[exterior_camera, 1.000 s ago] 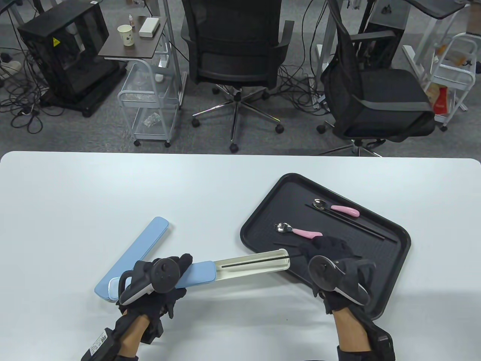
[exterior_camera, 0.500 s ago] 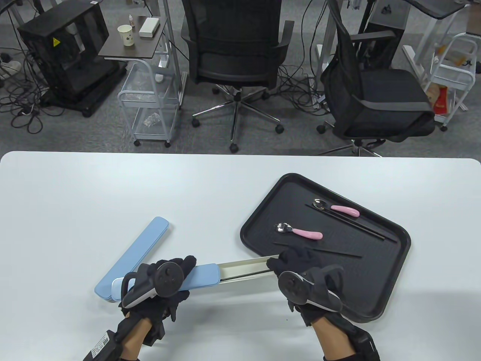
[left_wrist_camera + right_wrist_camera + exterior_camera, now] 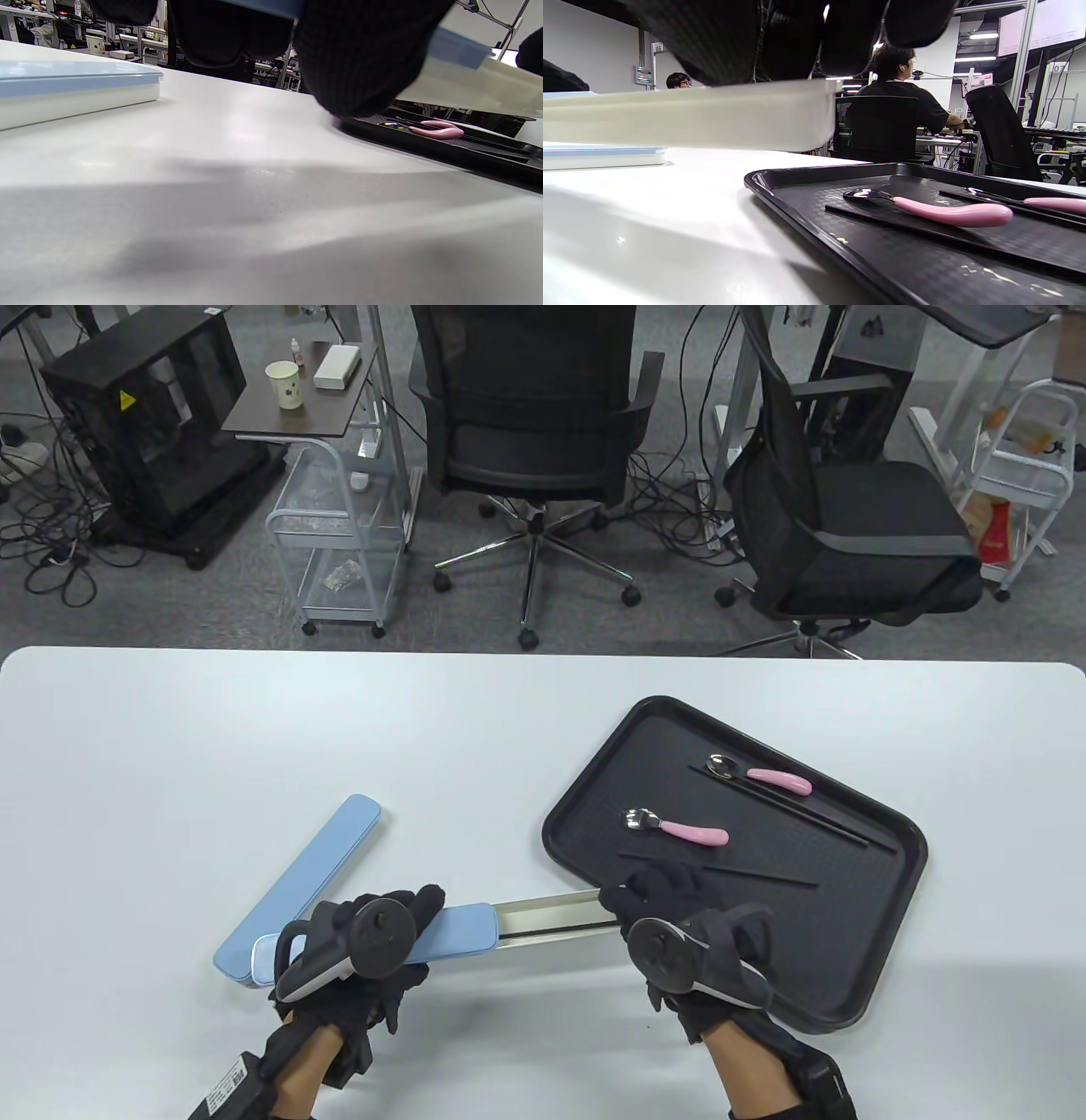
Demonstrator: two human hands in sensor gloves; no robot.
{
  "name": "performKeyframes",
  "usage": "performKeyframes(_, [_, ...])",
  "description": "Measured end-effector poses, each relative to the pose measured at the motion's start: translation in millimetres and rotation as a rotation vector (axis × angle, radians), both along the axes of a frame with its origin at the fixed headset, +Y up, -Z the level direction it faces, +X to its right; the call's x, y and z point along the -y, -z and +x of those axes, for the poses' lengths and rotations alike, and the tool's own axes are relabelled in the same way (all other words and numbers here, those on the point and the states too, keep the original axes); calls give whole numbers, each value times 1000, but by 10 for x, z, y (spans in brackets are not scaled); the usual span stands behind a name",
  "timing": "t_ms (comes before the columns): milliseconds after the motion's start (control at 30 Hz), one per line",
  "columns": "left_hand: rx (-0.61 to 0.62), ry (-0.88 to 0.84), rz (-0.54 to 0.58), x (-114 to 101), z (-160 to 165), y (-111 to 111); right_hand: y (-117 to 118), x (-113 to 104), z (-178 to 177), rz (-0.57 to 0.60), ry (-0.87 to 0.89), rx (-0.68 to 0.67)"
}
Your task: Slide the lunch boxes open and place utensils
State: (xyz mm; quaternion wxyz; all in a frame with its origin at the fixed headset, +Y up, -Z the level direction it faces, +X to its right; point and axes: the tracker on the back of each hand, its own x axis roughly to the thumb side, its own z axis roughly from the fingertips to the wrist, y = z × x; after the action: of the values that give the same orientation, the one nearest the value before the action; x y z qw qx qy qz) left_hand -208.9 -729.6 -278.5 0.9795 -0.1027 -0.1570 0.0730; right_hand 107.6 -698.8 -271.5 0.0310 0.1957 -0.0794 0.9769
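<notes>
A lunch box lies slid open on the table, with a blue lid (image 3: 458, 931) and a cream inner drawer (image 3: 551, 918). My left hand (image 3: 411, 916) grips the blue lid. My right hand (image 3: 632, 901) grips the drawer's free end, beside the black tray (image 3: 882, 976). In the right wrist view my fingers (image 3: 734, 38) clamp the drawer (image 3: 691, 118), held above the table. A second, closed blue lunch box (image 3: 305, 882) lies to the left. Two pink-handled spoons (image 3: 691, 831) (image 3: 776, 779) and black chopsticks (image 3: 797, 808) (image 3: 764, 875) lie on the tray.
The tray's near rim (image 3: 797, 220) lies just below and right of the drawer's end. The closed box (image 3: 76, 91) sits left of my left hand. Office chairs and carts stand beyond the table's far edge.
My right hand moved left off the tray and took hold of the drawer's end. The drawer's end shifted left and tilted, so less of it shows outside the lid. My left hand barely moved.
</notes>
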Motion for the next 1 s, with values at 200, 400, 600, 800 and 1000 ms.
performKeyframes(200, [0, -3, 2, 2, -4, 0, 2, 1, 13, 0, 9, 3])
performKeyframes(400, [0, -3, 1, 5, -5, -1, 7, 4, 30, -8, 15, 6])
performKeyframes(600, [-3, -6, -5, 9, -11, 1, 22, -2, 88, -13, 38, 23])
performKeyframes(800, [-8, -8, -7, 8, -20, 3, 56, -35, 267, -2, 93, 91])
performKeyframes(1000, [-9, -20, -5, -9, -38, 5, 170, -28, 495, -33, 145, 183])
